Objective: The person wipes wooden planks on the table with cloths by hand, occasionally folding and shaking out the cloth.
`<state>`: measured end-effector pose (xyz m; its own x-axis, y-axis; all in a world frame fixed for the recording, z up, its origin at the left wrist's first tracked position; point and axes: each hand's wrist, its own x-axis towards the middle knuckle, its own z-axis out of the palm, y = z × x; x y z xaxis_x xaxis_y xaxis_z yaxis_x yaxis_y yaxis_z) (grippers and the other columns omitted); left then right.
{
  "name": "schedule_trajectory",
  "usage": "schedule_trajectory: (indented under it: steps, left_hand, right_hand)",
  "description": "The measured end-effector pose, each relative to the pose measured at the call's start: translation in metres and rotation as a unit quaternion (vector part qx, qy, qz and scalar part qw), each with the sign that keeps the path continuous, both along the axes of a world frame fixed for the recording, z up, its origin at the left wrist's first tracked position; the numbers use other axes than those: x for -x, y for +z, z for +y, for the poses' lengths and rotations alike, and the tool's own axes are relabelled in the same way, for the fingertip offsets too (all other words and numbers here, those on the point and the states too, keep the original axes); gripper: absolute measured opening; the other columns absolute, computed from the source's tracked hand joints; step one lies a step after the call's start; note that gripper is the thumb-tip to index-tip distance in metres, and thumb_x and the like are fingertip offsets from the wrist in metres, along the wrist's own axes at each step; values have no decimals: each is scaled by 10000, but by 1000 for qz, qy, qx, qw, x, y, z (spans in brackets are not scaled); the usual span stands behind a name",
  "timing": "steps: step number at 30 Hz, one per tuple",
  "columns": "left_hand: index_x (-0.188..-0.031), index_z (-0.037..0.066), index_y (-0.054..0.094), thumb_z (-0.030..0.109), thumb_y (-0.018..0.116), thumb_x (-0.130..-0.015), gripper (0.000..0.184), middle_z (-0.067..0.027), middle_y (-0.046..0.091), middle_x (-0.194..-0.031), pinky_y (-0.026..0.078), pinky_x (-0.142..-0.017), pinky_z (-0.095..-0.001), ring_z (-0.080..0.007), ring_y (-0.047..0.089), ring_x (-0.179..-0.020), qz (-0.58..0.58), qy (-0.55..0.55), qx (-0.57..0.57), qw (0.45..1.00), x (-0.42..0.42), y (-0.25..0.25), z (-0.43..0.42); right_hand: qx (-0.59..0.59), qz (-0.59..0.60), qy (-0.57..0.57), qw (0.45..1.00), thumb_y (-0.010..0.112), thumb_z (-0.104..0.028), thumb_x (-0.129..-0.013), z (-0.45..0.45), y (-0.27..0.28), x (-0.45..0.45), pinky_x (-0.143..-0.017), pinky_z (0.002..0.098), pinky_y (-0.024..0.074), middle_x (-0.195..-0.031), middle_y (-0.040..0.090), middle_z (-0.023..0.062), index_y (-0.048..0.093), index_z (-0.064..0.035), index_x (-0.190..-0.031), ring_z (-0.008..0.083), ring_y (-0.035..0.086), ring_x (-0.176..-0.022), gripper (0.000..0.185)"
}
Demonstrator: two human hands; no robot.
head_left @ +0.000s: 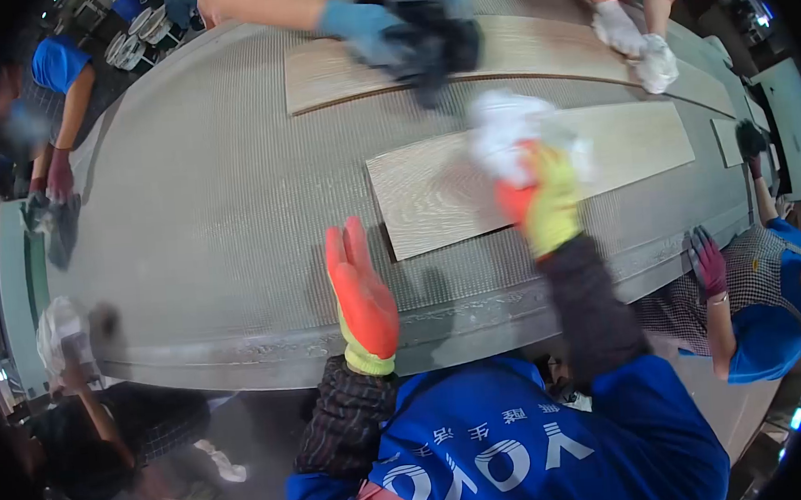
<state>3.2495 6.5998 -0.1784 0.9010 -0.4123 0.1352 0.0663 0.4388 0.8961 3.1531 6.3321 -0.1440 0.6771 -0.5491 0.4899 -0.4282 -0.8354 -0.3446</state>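
Observation:
A pale wood-grain plank (pixel 434 192) lies at a slant on the ridged grey surface in front of me. My right hand (pixel 545 198), in a yellow and orange glove, presses a bunched white cloth (pixel 513 131) onto the middle of this plank; hand and cloth are blurred by motion. My left hand (pixel 363 299), gloved alike, is held up over the near edge, left of the plank's end. Its fingers are stretched out and nothing is in it.
Across from me, a co-worker's blue-gloved hands (pixel 362 30) move a dark cloth (pixel 432 39) over another plank (pixel 323 74). White-gloved hands (pixel 622 30) touch that plank farther right. More people stand at both ends of the ridged surface (pixel 201 190).

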Motion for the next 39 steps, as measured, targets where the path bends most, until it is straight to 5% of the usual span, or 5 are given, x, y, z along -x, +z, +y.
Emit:
schedule_trajectory:
  steps: [9, 13, 19, 26, 39]
  left_hand:
    - [-1619, 18, 307, 453, 338, -1148, 642, -196, 421, -1627, 334, -1269, -489, -349, 399, -1518, 164, 75, -43, 983, 36, 32, 55]
    - [-1594, 15, 356, 486, 341, -1142, 652, -199, 470, -1584, 385, -1244, -476, -349, 451, -1480, 168, 15, -59, 984, 44, 39, 87]
    - [-1581, 21, 365, 393, 395, -1137, 580, -175, 481, -1573, 435, -1198, -452, -330, 508, -1426, 86, -21, -137, 987, 24, -6, 97]
    - [-1517, 51, 476, 210, 611, -1059, 503, -104, 617, -1405, 548, -973, -409, -209, 620, -1252, 274, -58, 74, 957, 27, 59, 61]
    - [-1500, 10, 514, 251, 677, -974, 602, -227, 564, -1486, 460, -1153, -509, -373, 575, -1353, 24, 4, 279, 960, -96, 102, 191]
  right_hand:
    - [-60, 9, 143, 988, 711, -304, -946, -41, -9, 24, -1150, 490, 445, -1378, 655, 159, 613, -62, -1384, 352, 571, -1350, 510]
    - [-746, -385, -78, 538, 458, -392, -1063, -239, -10, 87, -965, 428, 581, -1225, 702, 195, 620, 14, -1268, 313, 698, -1114, 483]
    - [-292, 49, 101, 950, 663, -285, -973, -18, -28, -16, -861, 415, 585, -1027, 760, 167, 746, -36, -1129, 283, 748, -953, 306]
    - [-836, -191, 405, 316, 597, -260, -1064, 152, 27, -65, -1011, 404, 550, -1158, 759, 106, 726, -51, -1216, 278, 715, -1126, 289]
    - [-566, -247, 281, 735, 638, -211, -1031, 46, -30, -14, -945, 362, 568, -1185, 729, 90, 661, -13, -1304, 211, 714, -1045, 338]
